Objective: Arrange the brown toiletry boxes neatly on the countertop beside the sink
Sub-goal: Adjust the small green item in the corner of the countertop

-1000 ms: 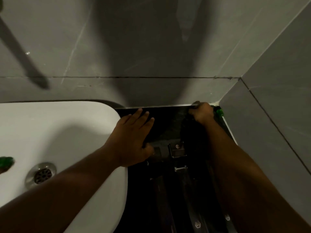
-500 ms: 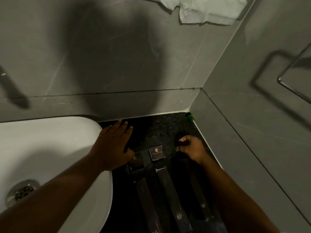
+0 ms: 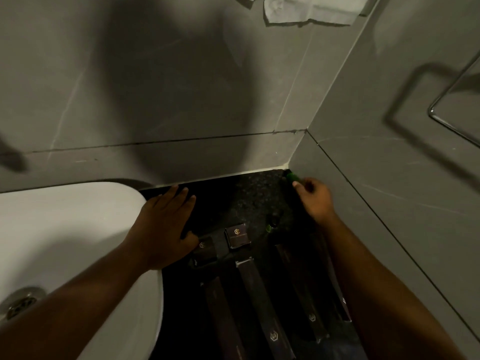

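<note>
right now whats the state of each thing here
left hand: flat, fingers spread, on sink edge and counter
right hand: at the back corner, fingers at a green item
small box: closed, lying flat
long boxes: lying flat, side by side
sink: no water showing
counter: dark, bare at the back

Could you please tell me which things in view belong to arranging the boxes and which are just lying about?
Part of the job:
small brown box
long brown boxes
countertop
left hand
right hand

Just there:
sink
green item in the corner
paper on the wall
</note>
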Action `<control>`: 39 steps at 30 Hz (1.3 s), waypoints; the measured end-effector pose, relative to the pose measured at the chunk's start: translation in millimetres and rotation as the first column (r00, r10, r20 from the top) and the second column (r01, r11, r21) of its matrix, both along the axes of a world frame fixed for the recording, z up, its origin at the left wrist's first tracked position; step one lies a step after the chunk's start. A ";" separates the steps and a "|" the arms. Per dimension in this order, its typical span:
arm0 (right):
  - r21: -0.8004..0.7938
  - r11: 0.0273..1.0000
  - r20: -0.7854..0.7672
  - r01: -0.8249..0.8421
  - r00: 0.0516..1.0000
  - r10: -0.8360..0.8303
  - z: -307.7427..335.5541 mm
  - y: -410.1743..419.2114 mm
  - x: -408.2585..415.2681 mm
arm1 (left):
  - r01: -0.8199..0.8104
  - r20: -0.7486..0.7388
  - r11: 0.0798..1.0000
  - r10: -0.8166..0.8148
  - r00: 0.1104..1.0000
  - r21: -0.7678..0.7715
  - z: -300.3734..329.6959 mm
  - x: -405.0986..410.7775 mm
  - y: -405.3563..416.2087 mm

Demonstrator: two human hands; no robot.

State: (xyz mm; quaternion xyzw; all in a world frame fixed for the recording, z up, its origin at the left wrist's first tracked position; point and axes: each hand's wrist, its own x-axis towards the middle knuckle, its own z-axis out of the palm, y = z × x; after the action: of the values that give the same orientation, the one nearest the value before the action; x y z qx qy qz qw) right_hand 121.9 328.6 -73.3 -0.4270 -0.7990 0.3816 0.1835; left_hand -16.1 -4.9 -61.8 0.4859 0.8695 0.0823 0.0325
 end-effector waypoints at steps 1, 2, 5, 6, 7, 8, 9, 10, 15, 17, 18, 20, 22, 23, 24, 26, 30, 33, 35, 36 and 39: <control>0.053 0.998 0.052 -0.022 0.998 0.019 2.7 7.8 -10.2 | 0.002 -0.007 1.000 -0.002 1.000 -0.002 -0.7 -0.4 0.0; 0.104 0.993 0.120 -0.053 0.992 0.041 4.3 15.3 -20.9 | 0.003 -0.016 1.000 -0.003 1.000 -0.002 -1.5 -0.8 0.0; 0.207 0.950 0.340 -0.235 0.927 0.156 -1.5 33.9 -53.2 | 0.004 -0.032 1.000 -0.004 0.999 0.009 -5.0 -1.5 -0.1; 0.214 0.934 0.395 -0.287 0.900 0.186 -4.7 37.6 -62.4 | 0.002 -0.030 1.000 -0.002 1.000 0.015 -6.2 -2.0 -0.3; 0.212 0.920 0.445 -0.330 0.870 0.210 -8.8 41.3 -71.2 | -0.002 -0.025 1.000 0.003 1.000 0.023 -6.8 -2.3 -0.8; 0.203 0.908 0.488 -0.367 0.842 0.231 -11.6 44.1 -78.4 | -0.007 -0.019 1.000 0.007 1.000 0.029 -7.5 -2.5 -1.0; 0.195 0.903 0.519 -0.384 0.821 0.237 -15.2 47.3 -85.0 | -0.008 -0.014 0.999 0.009 1.000 0.034 -7.9 -2.6 -1.1; 0.193 0.903 0.545 -0.384 0.807 0.227 -18.9 50.9 -90.6 | -0.007 -0.007 0.999 0.008 1.000 0.039 -7.9 -2.4 -0.8; 0.238 0.881 0.590 -0.409 0.781 0.204 -37.8 56.2 -97.8 | -0.005 0.019 0.999 0.004 1.000 0.048 -6.9 -2.3 0.1; 0.201 0.902 0.586 -0.382 0.785 0.202 -43.7 54.6 -97.1 | -0.001 0.016 0.999 0.001 1.000 0.054 -7.0 -2.2 0.1; 0.189 0.906 0.594 -0.378 0.779 0.201 -44.1 53.9 -95.1 | 0.001 0.016 0.998 -0.002 1.000 0.059 -6.7 -2.2 0.2; 0.142 0.914 0.608 -0.380 0.762 0.222 -37.3 51.1 -86.2 | 0.005 0.009 0.999 -0.005 1.000 0.054 -5.7 -2.1 0.7; 0.122 0.918 0.578 -0.377 0.779 0.243 -21.9 46.7 -70.3 | 0.007 -0.002 0.999 -0.007 1.000 0.037 -4.7 -1.7 0.9; 0.100 0.929 0.542 -0.356 0.802 0.249 -15.6 45.3 -60.1 | 0.009 -0.007 0.999 -0.009 1.000 0.034 -4.3 -1.6 0.8; 0.087 0.942 0.490 -0.324 0.838 0.243 -9.6 42.7 -49.1 | 0.013 -0.016 0.999 -0.012 1.000 0.030 -3.8 -1.5 0.7; 0.070 0.977 0.353 -0.204 0.921 0.167 -1.2 35.9 -24.6 | 0.020 -0.037 1.000 -0.019 0.999 0.014 -4.6 -2.2 0.1; -0.043 0.997 0.208 -0.065 0.975 0.073 2.8 17.1 19.1 | 0.019 -0.042 1.000 -0.019 0.999 0.003 -6.9 -2.4 -0.6; -0.110 0.994 0.178 -0.017 0.983 0.036 -8.3 8.2 36.0 | 0.014 -0.046 1.000 -0.014 0.999 0.014 -7.9 -2.3 -1.4; -0.119 0.993 0.171 -0.003 0.985 0.023 -18.0 5.9 38.4 | 0.006 -0.049 1.000 -0.005 0.999 0.026 -8.6 -2.8 -1.2; -0.116 0.993 0.174 0.001 0.985 0.019 -22.6 5.0 38.1 | 0.005 -0.046 1.000 -0.004 0.999 0.030 -8.7 -3.3 -0.9; -0.097 0.995 0.189 0.019 0.982 -0.001 -30.1 4.6 36.7 | 0.009 -0.055 1.000 -0.008 0.998 0.012 -9.0 -3.3 0.0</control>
State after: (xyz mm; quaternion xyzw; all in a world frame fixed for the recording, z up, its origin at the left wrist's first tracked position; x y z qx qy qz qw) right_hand 158.6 333.2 -103.3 -0.4737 -0.7909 0.3775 0.0876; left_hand -19.4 -4.9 -70.8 0.4918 0.8675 0.0740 0.0058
